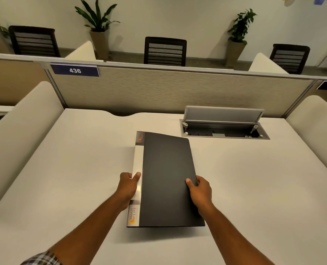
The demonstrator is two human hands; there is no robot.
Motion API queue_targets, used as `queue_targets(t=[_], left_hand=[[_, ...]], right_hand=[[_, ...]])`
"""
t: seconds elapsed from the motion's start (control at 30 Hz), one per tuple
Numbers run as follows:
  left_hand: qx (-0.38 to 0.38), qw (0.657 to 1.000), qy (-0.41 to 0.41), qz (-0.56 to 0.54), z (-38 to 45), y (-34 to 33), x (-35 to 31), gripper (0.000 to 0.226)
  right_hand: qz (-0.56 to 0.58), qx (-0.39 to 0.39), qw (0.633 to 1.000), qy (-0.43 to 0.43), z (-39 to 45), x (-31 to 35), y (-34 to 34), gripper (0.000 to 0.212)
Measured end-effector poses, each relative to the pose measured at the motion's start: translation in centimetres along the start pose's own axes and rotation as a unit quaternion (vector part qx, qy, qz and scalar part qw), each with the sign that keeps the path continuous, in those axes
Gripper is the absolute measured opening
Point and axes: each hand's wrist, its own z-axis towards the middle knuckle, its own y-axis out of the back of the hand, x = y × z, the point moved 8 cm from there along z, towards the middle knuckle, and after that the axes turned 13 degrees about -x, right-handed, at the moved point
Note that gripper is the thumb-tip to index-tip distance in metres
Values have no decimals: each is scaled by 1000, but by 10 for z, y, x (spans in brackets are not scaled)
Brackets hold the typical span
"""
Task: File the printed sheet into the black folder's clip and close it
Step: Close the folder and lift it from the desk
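The black folder (166, 176) is closed and held lengthwise a little above the white desk (72, 159), its near end casting a shadow. A white and silver spine strip with a printed logo runs down its left side. My left hand (127, 188) grips that spine edge, thumb on top. My right hand (199, 189) grips the right edge of the cover, thumb on the black surface. The printed sheet is not visible; I cannot tell whether it is inside.
An open cable hatch (223, 125) with a raised grey lid is set into the desk at the back right. A beige partition (178, 90) labelled 436 closes the far side. Padded side dividers flank the desk left (23, 127) and right (315, 131).
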Motion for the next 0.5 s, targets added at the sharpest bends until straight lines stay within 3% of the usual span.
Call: queue_targets(t=[0.27, 0.5], left_hand=[[-17, 997, -77, 28, 50, -8, -55, 23], [-73, 989, -121, 45, 110, -15, -96, 26]], right_hand=[[-16, -42, 998, 50, 41, 56, -33, 41], [-15, -39, 998, 37, 101, 81, -68, 38]])
